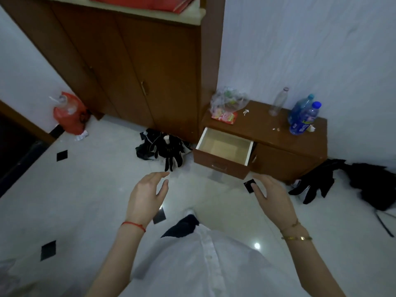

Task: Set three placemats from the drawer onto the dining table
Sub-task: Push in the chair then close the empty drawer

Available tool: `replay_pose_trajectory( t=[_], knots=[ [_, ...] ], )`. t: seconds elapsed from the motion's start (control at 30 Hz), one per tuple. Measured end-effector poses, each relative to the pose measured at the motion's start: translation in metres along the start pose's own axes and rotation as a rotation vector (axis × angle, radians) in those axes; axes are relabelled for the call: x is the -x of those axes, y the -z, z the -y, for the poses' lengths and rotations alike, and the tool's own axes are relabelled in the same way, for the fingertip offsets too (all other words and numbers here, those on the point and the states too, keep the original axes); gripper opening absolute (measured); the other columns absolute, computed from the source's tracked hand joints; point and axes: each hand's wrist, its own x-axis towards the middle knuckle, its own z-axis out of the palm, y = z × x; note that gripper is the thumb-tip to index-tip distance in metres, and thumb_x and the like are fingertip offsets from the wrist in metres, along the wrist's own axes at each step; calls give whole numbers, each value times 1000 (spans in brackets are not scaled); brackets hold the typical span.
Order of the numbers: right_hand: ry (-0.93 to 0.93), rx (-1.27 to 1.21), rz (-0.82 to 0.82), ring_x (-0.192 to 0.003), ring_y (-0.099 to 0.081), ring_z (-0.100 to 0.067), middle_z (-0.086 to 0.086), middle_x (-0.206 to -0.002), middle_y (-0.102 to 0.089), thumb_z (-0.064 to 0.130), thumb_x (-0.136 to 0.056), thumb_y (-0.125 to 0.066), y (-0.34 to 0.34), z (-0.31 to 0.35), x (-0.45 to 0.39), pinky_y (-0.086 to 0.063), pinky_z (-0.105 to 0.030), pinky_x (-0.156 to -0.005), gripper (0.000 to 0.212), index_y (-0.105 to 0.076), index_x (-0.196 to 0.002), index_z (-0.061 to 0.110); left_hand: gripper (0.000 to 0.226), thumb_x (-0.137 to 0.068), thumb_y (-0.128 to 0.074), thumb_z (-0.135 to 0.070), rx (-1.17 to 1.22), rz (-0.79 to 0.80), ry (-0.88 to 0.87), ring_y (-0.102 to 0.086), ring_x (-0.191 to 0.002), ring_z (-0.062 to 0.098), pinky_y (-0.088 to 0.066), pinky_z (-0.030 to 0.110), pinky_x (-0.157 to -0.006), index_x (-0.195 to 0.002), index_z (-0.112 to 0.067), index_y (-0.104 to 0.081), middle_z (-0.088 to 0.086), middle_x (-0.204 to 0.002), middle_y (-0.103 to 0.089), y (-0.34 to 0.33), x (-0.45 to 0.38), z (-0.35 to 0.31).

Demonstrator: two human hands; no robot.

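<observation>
The drawer (225,147) of the low wooden cabinet (287,142) stood pulled out, and its pale inside showed nothing in it; no placemat could be seen anywhere in view. The left hand (147,192) hung in the air in front of the drawer and a little to its left, fingers loosely spread and holding nothing. The right hand (271,195) hung just below the drawer's front corner, likewise spread and holding nothing. On the cabinet top lay a clear plastic bag (228,101) beside snack packets (225,117), then a clear bottle (278,101) and two blue bottles (304,116) near the wall. A tall wooden cupboard (139,67) stood to the left of the cabinet. Dark clothing (165,147) lay on the tiled floor (90,189) at the cupboard's foot, and a red bag (69,113) farther left.
</observation>
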Motion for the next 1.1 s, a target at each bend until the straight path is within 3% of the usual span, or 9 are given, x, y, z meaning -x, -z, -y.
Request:
replay_pose_trajectory(
  t=[0.17,0.23,0.33,0.43,0.73,0.93,1.1],
  knots=[
    [-58,-17,-88,-92,-62,-21,-5,-104,-66,20,-94,-56,-7,17,-61,-53,-34,-77,29,-62,-119,9,24,-91,-61,-16,-13,34,-156,-65,-97,18,-46,21,-84,-114,-12,-68,3,-108,-70,7,-100,5],
    [-89,-15,-101,-94,-61,-19,-4,-105,-65,23,-95,-53,-10,17,-75,-51,-31,-80,29,-61,-120,11,24,-91,-61,-15,15,64,-208,-65,-93,16,-50,23,-82,-114,-12,-68,2,-105,-70,3,-131,4],
    [-153,-12,-118,-100,-60,-19,-5,-109,-66,19,-95,-56,-14,14,-91,-41,-17,-85,28,-61,-121,11,25,-91,-61,-14,46,117,-253,-63,-87,15,-56,33,-78,-116,-13,-66,2,-103,-69,-9,-172,4],
    [-196,-19,-120,-104,-60,-19,-5,-112,-66,16,-94,-57,-18,9,-105,-37,-14,-89,28,-60,-121,11,24,-91,-61,-13,62,150,-303,-63,-86,18,-57,38,-77,-114,-11,-66,4,-101,-69,-26,-205,1],
    [-231,28,-122,-101,-60,-18,-5,-109,-66,15,-92,-60,-30,-36,-158,-32,-9,-91,26,-62,-118,10,22,-88,-64,-8,86,180,-332,-63,-92,17,-54,31,-84,-110,-9,-68,4,-101,-69,-77,-266,-20],
    [-253,17,-59,-104,-59,-20,-5,-112,-65,14,-93,-59,-74,-79,-183,-47,-26,-90,28,-61,-120,9,25,-88,-64,-10,71,251,-332,-63,-92,19,-54,34,-83,-113,-9,-66,5,-102,-68,-144,-288,2],
    [-240,46,-69,-97,-60,-24,-8,-106,-65,10,-90,-62,-155,-135,-205,-54,-36,-82,25,-62,-114,6,28,-93,-53,-24,37,292,-390,-61,-98,20,-53,36,-87,-114,-9,-64,5,-105,-68,-237,-303,53]
  ],
)
